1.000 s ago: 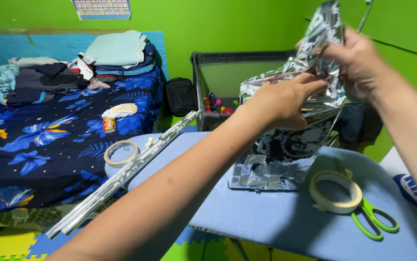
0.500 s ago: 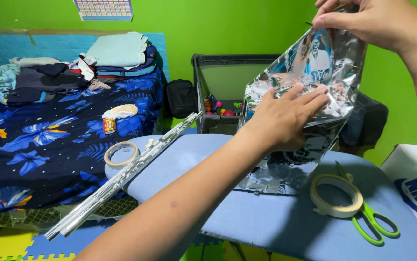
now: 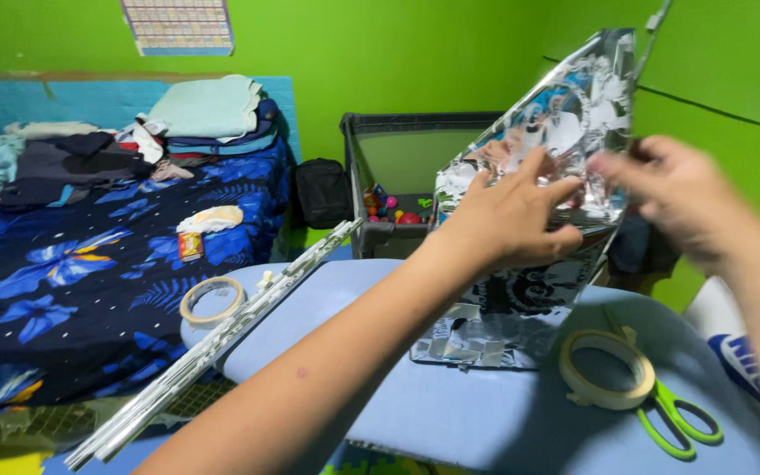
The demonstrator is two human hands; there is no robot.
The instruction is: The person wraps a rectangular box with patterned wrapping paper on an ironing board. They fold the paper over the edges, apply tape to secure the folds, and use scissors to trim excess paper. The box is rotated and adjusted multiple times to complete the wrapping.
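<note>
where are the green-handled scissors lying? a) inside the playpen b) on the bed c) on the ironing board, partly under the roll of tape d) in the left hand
c: the green-handled scissors lie on the blue ironing board, blades tucked under the roll of tape; both hands are at the silver wrapping.

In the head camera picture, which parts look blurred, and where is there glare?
Head view: the right hand is smeared by motion blur; the left hand is sharper. The silver foil wrap shows bright glare and mirror-like reflections. The tape roll and green scissors are slightly soft. The lighting is even.
</note>
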